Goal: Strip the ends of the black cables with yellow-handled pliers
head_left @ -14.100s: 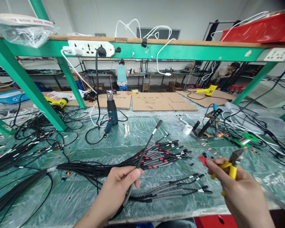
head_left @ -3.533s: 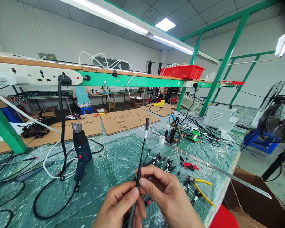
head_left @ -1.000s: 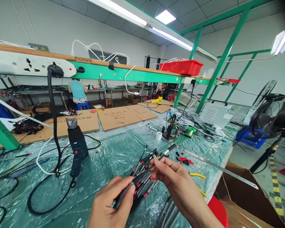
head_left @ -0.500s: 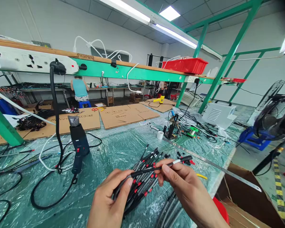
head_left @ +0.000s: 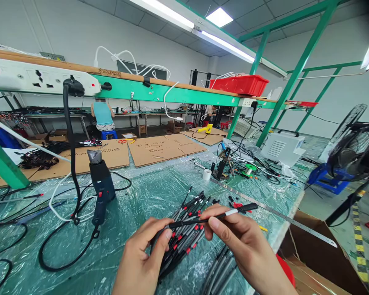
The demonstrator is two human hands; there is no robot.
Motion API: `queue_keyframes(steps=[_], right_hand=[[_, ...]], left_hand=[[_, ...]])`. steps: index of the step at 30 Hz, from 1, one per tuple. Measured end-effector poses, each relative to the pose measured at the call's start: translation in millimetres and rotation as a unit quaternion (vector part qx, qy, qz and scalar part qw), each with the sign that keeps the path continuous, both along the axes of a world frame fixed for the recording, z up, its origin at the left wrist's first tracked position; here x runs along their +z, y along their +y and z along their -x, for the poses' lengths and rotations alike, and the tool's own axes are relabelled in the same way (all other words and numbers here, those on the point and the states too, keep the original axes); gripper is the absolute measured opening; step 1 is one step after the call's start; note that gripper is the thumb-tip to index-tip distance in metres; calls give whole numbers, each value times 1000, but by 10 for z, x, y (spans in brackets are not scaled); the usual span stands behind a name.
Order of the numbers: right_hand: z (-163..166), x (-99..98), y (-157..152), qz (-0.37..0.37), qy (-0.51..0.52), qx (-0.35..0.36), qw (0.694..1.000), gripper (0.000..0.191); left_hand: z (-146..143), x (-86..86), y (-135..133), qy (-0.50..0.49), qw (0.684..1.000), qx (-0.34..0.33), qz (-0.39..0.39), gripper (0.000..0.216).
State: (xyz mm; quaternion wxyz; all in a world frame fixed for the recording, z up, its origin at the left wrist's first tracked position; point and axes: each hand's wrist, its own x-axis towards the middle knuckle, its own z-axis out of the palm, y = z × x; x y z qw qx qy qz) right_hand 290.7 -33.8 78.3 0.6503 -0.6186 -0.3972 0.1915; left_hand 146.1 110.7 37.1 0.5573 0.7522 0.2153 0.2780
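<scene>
Both hands hold one black cable [head_left: 192,222] above a bundle of cables. My left hand [head_left: 144,254] pinches its left part between thumb and fingers. My right hand [head_left: 238,239] grips it further right with thumb and fingertips. Beyond the right fingers, a white band [head_left: 231,212] and a thicker black end [head_left: 249,207] stick out, tilted slightly upward. Under the hands lies the bundle of grey and black cables [head_left: 184,239], several with red or white bands. More grey cables [head_left: 218,272] lie below my right hand, partly hidden by it.
A dark heat gun [head_left: 103,184] stands left on the film-covered table [head_left: 150,188], its cord looping beside it. A steel ruler [head_left: 283,215] reaches past the right edge. Behind are cardboard sheets [head_left: 160,149], a white roll [head_left: 206,175] and a solder spool [head_left: 249,169]. A person sits far off.
The white band and thick black end have shifted a little to the right with my right fingers. More of the cable shows between the hands. My left hand stays nearly still.
</scene>
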Motion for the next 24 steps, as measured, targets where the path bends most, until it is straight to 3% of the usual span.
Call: queue_keyframes(steps=[3,6,8,11,13,18,22,24], right_hand=[[-21,6,-16,22,0,17,1000,18],[-56,32,-37,57,-12,43,997,25],[-142,26,-69,104,-57,38,992,37],[-467,-115,-160,188,-124,-13,974,53],[-815,-333,-266,239,-153,-86,955,47],[-1680,-1133,-725,402,-205,-232,862,37],[-1920,-1650,-1126,480,-220,-286,800,50],[-1909,-1785,-1250,474,-257,-285,793,58]], left_hand=[[4,30,-34,32,991,-108,72,38],[-12,40,-86,60,960,-217,166,45],[-29,20,-108,65,952,-218,203,46],[-49,-42,-100,38,954,-167,244,45],[-59,-81,-82,3,953,-136,269,45],[-110,-85,-120,-66,944,-63,317,40],[-143,-71,-188,-75,941,-61,325,42],[-156,-86,-195,-83,942,-66,318,41]])
